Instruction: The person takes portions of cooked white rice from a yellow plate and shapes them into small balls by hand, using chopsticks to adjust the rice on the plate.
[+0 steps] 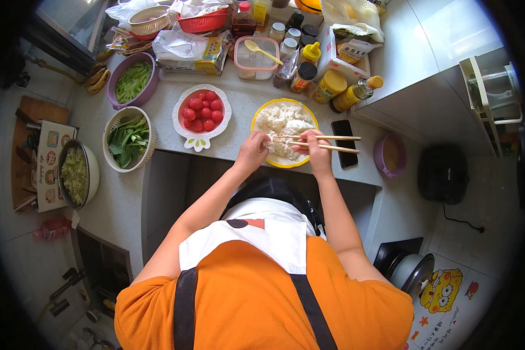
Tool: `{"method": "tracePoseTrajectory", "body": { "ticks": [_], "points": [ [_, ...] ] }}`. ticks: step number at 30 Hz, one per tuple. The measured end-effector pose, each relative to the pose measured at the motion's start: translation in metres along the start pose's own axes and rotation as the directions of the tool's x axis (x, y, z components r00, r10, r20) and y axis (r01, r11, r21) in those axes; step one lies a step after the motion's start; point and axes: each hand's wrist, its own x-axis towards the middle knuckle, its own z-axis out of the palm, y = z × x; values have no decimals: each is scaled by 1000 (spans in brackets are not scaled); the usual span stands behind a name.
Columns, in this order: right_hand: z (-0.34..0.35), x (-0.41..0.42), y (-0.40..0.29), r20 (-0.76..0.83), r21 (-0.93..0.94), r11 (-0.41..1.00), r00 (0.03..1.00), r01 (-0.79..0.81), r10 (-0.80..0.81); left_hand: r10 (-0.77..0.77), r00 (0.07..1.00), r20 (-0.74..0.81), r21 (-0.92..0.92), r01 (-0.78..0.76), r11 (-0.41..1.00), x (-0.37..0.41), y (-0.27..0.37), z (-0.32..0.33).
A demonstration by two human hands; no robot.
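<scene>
A yellow-rimmed plate point(313, 114) of white rice point(284, 120) stands near the counter's front edge. My right hand point(316, 151) grips a pair of wooden chopsticks point(339, 137), their tips over the rice and close to my left hand. At the plate's left front edge, my left hand point(253, 151) has its fingertips pinched together on a small clump of rice. To the left, a white dish point(224, 103) with a leaf-shaped handle holds several cherry tomatoes point(205, 112). A black phone point(344, 144) lies just right of the plate, partly under the chopsticks.
Leafy greens fill a white basket point(153, 146); a purple colander point(152, 89) holds sliced green vegetable. Chopped vegetable is in a bowl point(95, 175) farther left. Jars, bottles and a plastic container point(257, 73) with a spoon line the back. A purple bowl point(403, 155) stands right.
</scene>
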Motion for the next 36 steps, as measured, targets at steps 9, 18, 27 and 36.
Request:
{"method": "tracePoseTrajectory", "body": {
  "ticks": [9,18,27,36],
  "points": [
    [14,3,3,6,-197,974,994,110,-111,89,996,-28,102,-86,991,-1,-2,4],
    [-25,8,13,-195,40,996,977,-82,88,33,999,1,-1,-33,999,-2,4,-1],
    [-6,5,23,-55,-213,961,980,175,-190,84,996,-22,49,-83,995,-1,-1,2],
    [-3,7,22,-235,-48,999,972,7,-18,96,995,-34,56,-94,994,-4,0,1]
  ]
}}
